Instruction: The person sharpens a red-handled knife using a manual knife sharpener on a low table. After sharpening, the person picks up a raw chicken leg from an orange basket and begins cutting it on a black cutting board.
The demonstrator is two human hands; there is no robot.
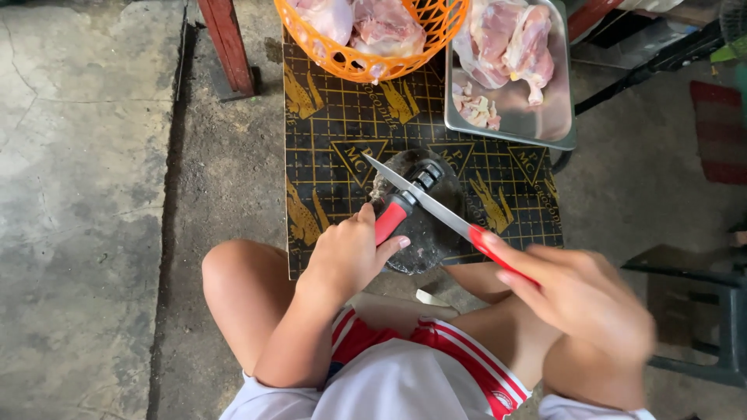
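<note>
My left hand (350,253) grips the red handle of a knife sharpener (405,204), whose black head rests on a dark round chopping block (424,229). In my right hand (587,299) is a knife (424,198) held by its red handle, its blade laid across the sharpener's black head with the tip pointing up-left. My bare knees sit on either side of the block.
A black and gold patterned mat (342,132) covers the floor under the block. An orange plastic basket (366,58) of raw chicken stands at the top. A metal tray (545,117) with more chicken pieces lies to its right. A red post (227,43) stands at the upper left.
</note>
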